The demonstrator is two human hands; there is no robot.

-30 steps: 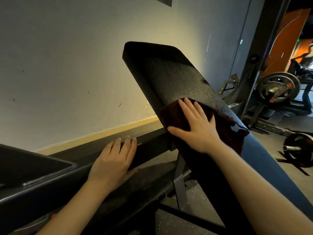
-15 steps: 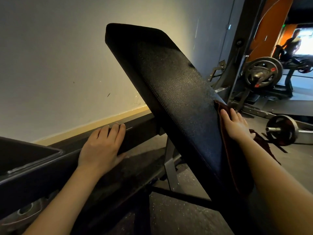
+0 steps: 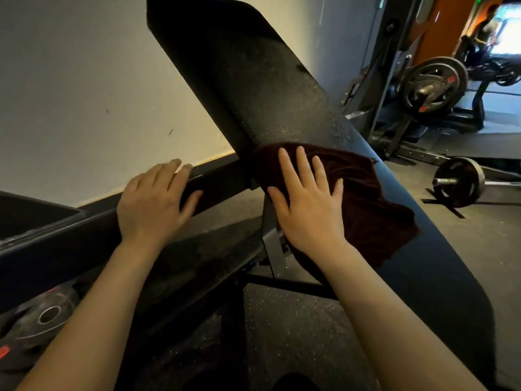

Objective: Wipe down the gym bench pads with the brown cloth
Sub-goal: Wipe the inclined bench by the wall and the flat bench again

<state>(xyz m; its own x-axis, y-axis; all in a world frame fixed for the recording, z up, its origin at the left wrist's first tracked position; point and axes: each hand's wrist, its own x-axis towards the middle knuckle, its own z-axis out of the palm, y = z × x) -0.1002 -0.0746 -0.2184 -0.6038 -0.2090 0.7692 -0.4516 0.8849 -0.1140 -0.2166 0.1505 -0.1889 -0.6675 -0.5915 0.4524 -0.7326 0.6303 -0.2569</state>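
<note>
Right fingers (image 3: 287, 167): straight and spread, laid flat on the brown cloth (image 3: 363, 204); nothing curled round it.
Right hand (image 3: 307, 210): palm down, pressing the cloth against the left edge of the bench pad (image 3: 270, 88).
Left fingers (image 3: 169, 176): straight and close together, tips reaching over the top of the black frame bar (image 3: 220, 179); thumb out to the side along its face.
Left hand (image 3: 152, 204): rests flat on the bar, holding nothing.
Brown cloth: dark, crumpled, draped across the width of the pad about midway along it; one corner hangs toward the right side.
Bench pad: black, textured, inclined, rising from lower right to upper left of view; the upper part is bare.
Frame bar: runs from the lower left up to the pad's left side, just below the wall (image 3: 84, 80).
Weight plate (image 3: 48, 320): lies flat at lower left, beneath the bar.
Barbell (image 3: 459, 182): on the floor, well apart to the right.
Plate rack (image 3: 431, 86): loaded, far right background.
</note>
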